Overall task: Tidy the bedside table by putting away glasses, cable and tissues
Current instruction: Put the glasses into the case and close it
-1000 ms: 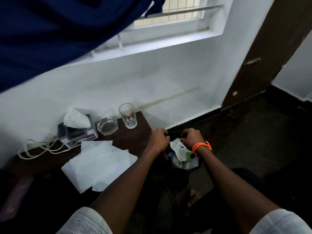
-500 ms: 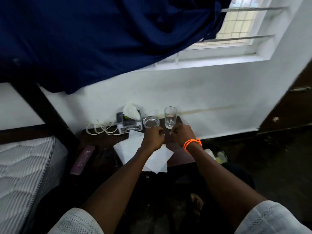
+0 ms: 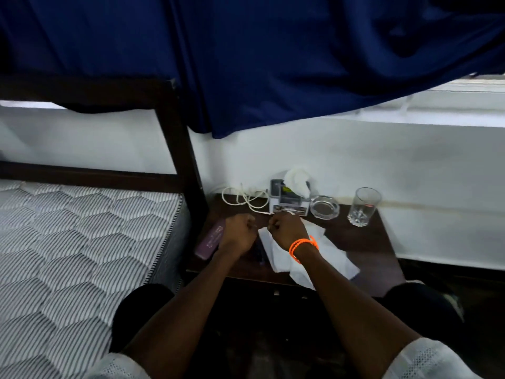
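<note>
1. Left hand (image 3: 237, 233) and right hand (image 3: 287, 228) — both curled, close together over the bedside table (image 3: 369, 242); what either pinches cannot be told, perhaps the cable's end.
2. Cable (image 3: 240, 198) — coiled at far left; loose tissues (image 3: 322, 253) under the right wrist.
3. Step: probably cable gathering; next, coil it.

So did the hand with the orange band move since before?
Yes. The right hand was over by the drinking glass; now it is farther left, in front of the tissue box, over the loose tissues.
</note>
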`<state>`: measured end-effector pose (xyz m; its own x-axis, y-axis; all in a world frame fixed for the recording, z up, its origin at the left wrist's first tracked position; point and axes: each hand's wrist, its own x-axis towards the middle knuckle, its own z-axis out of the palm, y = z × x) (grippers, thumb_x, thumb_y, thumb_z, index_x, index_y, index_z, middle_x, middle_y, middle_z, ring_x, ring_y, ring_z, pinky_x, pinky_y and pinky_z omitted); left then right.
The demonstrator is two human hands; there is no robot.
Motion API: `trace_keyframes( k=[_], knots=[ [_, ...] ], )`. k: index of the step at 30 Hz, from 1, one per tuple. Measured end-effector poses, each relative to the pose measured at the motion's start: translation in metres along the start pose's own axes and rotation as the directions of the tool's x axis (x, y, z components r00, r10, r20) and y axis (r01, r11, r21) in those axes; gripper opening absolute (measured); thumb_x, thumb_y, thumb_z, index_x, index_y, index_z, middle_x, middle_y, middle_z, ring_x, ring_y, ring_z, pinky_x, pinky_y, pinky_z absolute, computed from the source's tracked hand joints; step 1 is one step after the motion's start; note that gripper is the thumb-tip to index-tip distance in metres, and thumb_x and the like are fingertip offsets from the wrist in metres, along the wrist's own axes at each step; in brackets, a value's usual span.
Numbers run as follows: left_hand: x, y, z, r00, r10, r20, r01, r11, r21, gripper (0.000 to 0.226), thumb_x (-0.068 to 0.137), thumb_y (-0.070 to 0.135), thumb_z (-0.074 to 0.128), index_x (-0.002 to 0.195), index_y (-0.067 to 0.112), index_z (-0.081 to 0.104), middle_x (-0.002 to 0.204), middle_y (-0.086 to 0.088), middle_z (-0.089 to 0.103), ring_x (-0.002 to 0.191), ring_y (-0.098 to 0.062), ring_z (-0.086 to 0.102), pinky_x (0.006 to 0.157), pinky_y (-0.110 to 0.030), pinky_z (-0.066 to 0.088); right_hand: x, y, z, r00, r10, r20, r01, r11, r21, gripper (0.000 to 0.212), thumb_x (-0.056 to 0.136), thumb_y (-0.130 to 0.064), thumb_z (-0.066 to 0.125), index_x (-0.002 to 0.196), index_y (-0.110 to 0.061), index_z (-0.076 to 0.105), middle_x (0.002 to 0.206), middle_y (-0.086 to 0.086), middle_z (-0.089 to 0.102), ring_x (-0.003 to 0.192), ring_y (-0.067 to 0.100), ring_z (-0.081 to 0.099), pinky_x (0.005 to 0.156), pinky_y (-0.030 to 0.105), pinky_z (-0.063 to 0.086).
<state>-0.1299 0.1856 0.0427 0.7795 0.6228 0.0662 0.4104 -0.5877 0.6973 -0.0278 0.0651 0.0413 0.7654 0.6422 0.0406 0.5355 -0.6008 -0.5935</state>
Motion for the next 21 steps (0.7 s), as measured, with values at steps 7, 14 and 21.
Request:
trace_keyframes(
  k=[7, 14, 21],
  knots=[
    [0.012, -0.072, -0.03, 0.976, -0.143, -0.162, 0.134, 0.989, -0.061, 0.041, 0.089, 0.019, 0.074, 0.128, 0.011, 0.07, 0.12, -0.014, 0.076, 0.113, -0.03, 0.071, 0.099, -0.04, 0.055, 0.031, -0.041, 0.063, 0.991, -0.104, 0.079, 0.102, 0.994, 0.032, 0.012, 0.081, -0.012, 0.067, 0.089, -0.013, 0.076, 0.091, 0.012, 0.076, 0.093, 0.034, 0.07, 0.08, 0.038, 0.055],
    [0.009, -0.11, -0.038, 0.984, -0.17, -0.051, 0.175, 0.978, 0.113, 0.076, 0.082, 0.043, 0.081, 0.146, 0.013, 0.054, 0.136, -0.02, 0.061, 0.124, -0.037, 0.06, 0.105, -0.04, 0.048, 0.048, -0.062, 0.099, 0.965, -0.219, 0.144, 0.224, 0.974, -0.021, 0.022, 0.079, -0.016, 0.07, 0.1, -0.021, 0.073, 0.101, 0.005, 0.072, 0.097, 0.028, 0.067, 0.086, 0.036, 0.053],
    [0.014, -0.127, -0.028, 0.956, -0.281, 0.08, 0.251, 0.93, 0.268, 0.092, 0.072, 0.033, 0.088, 0.15, 0.016, 0.044, 0.141, -0.017, 0.056, 0.131, -0.037, 0.054, 0.107, -0.047, 0.047, 0.05, -0.061, 0.115, 0.946, -0.258, 0.197, 0.274, 0.96, -0.059, 0.039, 0.073, -0.008, 0.072, 0.107, -0.028, 0.073, 0.112, 0.004, 0.067, 0.105, 0.029, 0.065, 0.093, 0.033, 0.051]
  ],
)
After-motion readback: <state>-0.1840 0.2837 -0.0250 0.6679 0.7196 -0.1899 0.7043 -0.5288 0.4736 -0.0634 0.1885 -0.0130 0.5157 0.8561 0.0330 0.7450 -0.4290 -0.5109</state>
